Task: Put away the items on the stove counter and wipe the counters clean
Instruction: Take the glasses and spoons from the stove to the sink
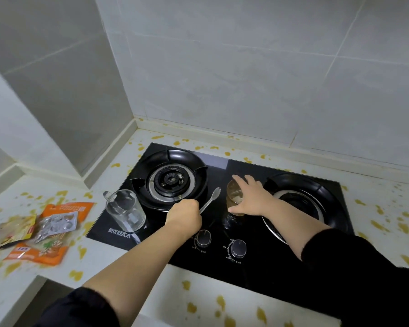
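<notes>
Metal spork [210, 200] in left hand [183, 214], brownish glass [233, 193] in right hand [252, 197].

Both arms are stretched forward over the gas hob [234, 166]. The forearms are bared, and dark sleeves are seen only from the elbows back. The left hand [183, 214] is held over the hob's front, just left of its middle, and is closed in a fist round the handle of a metal spork [210, 201]. The right hand [250, 197] is set at the hob's middle, its fingers spread and curled round a brownish glass [233, 193], with the thumb kept towards the hob's front edge.
</notes>
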A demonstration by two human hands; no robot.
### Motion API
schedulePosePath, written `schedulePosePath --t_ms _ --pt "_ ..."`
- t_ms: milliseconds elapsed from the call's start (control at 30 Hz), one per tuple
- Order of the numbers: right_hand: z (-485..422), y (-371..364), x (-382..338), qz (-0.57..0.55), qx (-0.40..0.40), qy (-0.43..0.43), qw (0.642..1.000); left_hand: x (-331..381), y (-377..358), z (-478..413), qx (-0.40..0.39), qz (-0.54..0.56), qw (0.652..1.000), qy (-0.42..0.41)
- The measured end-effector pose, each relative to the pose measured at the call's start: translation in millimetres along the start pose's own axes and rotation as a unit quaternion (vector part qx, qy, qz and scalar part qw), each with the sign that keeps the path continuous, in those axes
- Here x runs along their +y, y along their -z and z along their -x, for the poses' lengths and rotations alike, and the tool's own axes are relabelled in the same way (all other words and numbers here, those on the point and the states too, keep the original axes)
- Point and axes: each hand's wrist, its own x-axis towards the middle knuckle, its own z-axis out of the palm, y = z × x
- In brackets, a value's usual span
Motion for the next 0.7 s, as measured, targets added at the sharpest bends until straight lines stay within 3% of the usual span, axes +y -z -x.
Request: schedulePosePath --t_ms 133,233,433,500,600,700 --pt "6 -7 -18 0.024 0.098 -0.036 0.994 -21 26 18 0.016 0.037 0.999 -0.017" --pt "16 8 -43 0.048 0.165 -0.018 0.985 -46 56 33 0.062 0.095 0.994 -0.007" --pt "31 36 -121 0.028 0.218 0.098 0.971 -128 116 74 0.231 -0.038 0.972 0.028" --pt "34 32 -145 0.022 0.216 0.122 0.968 -151 126 83 0.218 -0.153 0.963 0.048" --pt "36 18 -169 0.01 0.206 0.145 0.968 -161 126 77 0.138 -0.254 0.955 0.06" --pt "37 3 -182 0.012 0.191 0.15 0.97 -158 112 60 0.083 -0.298 0.951 -0.012"
